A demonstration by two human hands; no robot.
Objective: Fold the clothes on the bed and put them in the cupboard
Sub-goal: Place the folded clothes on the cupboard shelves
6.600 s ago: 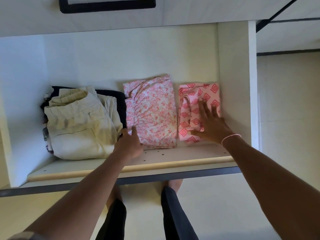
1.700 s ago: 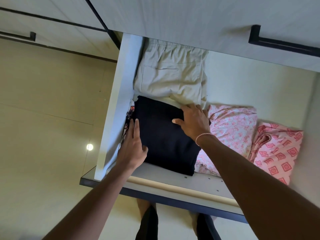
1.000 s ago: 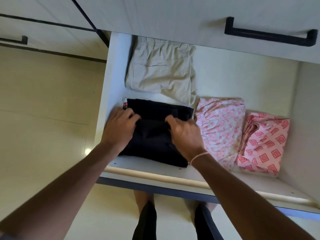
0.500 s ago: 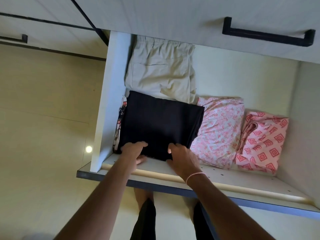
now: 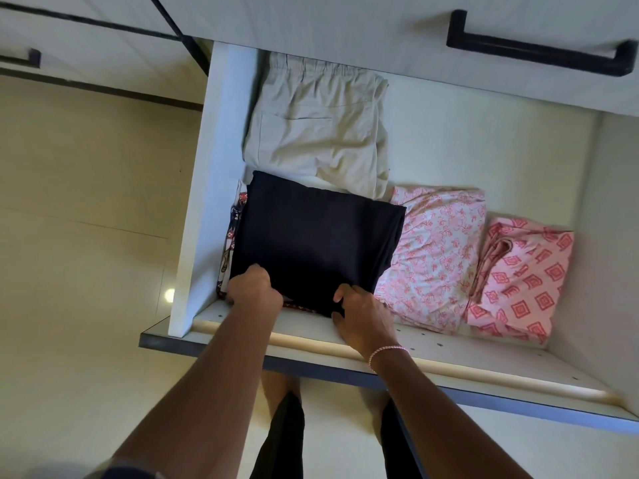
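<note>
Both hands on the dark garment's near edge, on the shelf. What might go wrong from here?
1. The left hand and right hand grip only the near edge of the dark garment; a tug may undo its fold.
2. It lies on a patterned cloth, near the shelf lip; that cloth might drag out too.

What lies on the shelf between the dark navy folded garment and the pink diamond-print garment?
In the head view, a folded pink floral garment fills that stretch, touching the navy garment and the diamond-print garment.
</note>
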